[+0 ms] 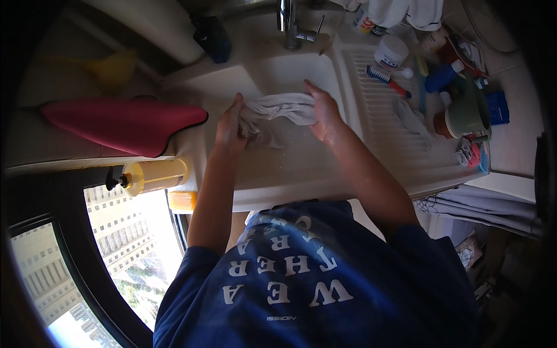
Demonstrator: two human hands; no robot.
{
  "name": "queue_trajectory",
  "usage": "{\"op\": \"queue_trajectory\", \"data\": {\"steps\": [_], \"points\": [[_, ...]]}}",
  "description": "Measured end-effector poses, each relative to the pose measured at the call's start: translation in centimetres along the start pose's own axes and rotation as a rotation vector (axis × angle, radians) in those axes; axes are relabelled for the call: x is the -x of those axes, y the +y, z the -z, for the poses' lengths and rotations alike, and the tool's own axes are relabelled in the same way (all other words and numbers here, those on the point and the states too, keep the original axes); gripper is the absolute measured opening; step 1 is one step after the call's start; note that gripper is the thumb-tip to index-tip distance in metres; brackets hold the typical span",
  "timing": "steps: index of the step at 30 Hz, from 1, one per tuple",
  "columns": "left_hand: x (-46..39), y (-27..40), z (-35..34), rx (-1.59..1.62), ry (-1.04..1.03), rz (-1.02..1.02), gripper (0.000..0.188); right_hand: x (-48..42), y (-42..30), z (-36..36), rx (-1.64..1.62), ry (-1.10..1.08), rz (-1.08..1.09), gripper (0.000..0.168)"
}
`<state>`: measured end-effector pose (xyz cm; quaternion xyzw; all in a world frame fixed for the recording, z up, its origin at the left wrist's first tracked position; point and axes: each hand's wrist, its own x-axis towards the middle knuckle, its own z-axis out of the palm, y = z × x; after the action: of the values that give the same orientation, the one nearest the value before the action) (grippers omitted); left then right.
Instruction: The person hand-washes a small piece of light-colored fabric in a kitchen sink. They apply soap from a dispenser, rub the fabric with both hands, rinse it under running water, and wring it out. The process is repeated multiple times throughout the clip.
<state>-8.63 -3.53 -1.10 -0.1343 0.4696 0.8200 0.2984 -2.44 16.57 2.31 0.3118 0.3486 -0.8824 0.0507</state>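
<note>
A wet white cloth is stretched between my two hands over the basin of a white laundry sink. My left hand grips its bunched left end, where folds hang down towards the basin. At the other end, my right hand holds the cloth with the thumb pointing away from me. The cloth's exact kind cannot be made out. Beyond my hands, a chrome faucet rises at the sink's back edge.
On the ribbed washboard lie a scrubbing brush and a light cloth. A white tub, a blue bottle and a green pitcher crowd the right side. Leftward are a yellow pump bottle, orange soap and a red fabric item.
</note>
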Motion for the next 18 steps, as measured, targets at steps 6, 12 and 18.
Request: {"op": "queue_trajectory", "data": {"steps": [6,12,18], "points": [[5.8,2.5,-4.7,-0.165,-0.08,0.076,0.058,1.6,-5.3,0.4,-0.081,-0.164,0.069,0.023],[6.3,1.6,-5.2,-0.016,-0.243,0.123,0.06,2.1,-4.2,-2.2,-0.125,-0.346,0.059,0.024],[-0.7,-5.6,-1.1,0.534,-0.852,-0.12,0.038,4.8,6.8,-7.7,1.103,-0.154,0.95,0.043]]}}
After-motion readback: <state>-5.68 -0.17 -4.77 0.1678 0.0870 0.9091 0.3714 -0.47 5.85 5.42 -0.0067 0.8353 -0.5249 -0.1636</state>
